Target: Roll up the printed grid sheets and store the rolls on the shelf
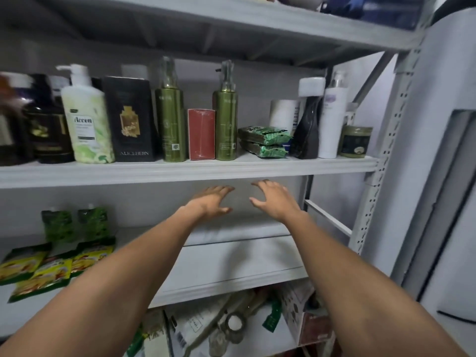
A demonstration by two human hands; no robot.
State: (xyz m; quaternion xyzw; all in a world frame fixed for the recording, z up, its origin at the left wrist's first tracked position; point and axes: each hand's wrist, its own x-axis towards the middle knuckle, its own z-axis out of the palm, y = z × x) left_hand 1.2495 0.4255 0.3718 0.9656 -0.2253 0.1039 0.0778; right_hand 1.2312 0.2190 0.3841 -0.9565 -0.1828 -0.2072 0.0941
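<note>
Forearms fill the near half of the view, both stretched into the middle bay of the grey metal rack. Left hand and right hand sit side by side near the back wall, just under the lip of the bottle shelf. Fingers are spread and loose, gripping nothing.

Right below them, along the far edge of the middle shelf, lies a long pale roll. My guess is that's the rolled sheet, parked where it belongs, though no grid print shows from here so I can't swear to it. Can't tell whether the palms touch it or float just above, either.

So I'd call this the let-go part of storing. Tips from me: lift straight off with flat fingers rather than dragging, because paper rolls love to spring open or trundle toward the near edge. Check that it sits against the back wall, and nudge it with open fingertips if it creeps. Mind the knuckles on the shelf lip overhead when pulling out.

Left on the same shelf are green pouches and yellow sachets, well apart from the roll, so no crowding. Upstairs there's a pump bottle and two green spray bottles. Bump that board and they could wobble.
</note>
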